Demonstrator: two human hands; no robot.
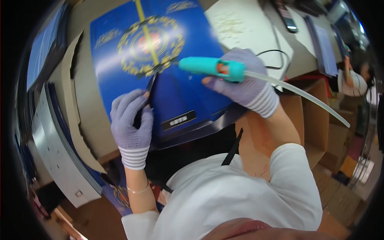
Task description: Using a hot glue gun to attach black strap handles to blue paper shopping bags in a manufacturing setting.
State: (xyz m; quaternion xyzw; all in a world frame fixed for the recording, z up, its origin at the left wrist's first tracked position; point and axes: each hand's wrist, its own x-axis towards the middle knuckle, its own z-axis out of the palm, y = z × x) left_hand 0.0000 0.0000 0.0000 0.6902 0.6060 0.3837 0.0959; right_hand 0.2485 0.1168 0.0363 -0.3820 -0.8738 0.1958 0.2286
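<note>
In my right hand [246, 76], gloved in lilac knit with a striped cuff, is a teal glue gun [204, 66]. A long whitish glue stick [300, 93] trails from its back end. Its nozzle points left, over the middle of a glossy blue printed panel [176, 86] with a round gold ornament [150, 46]. My left hand [132, 120], in a matching glove, is at the panel's near left part. Its thumb and fingertips pinch a narrow dark strip [152, 85] that runs up to the ornament's lower edge. A yellow line [148, 34] crosses the ornament lengthwise.
White sheets [236, 24] with pale bits lie beyond the panel, beside a dark cable [276, 54] and a phone-like device [286, 18]. Flat boards [60, 140] stand at the left. A cardboard box [316, 116] is at the right; another person [354, 80] is at the far right.
</note>
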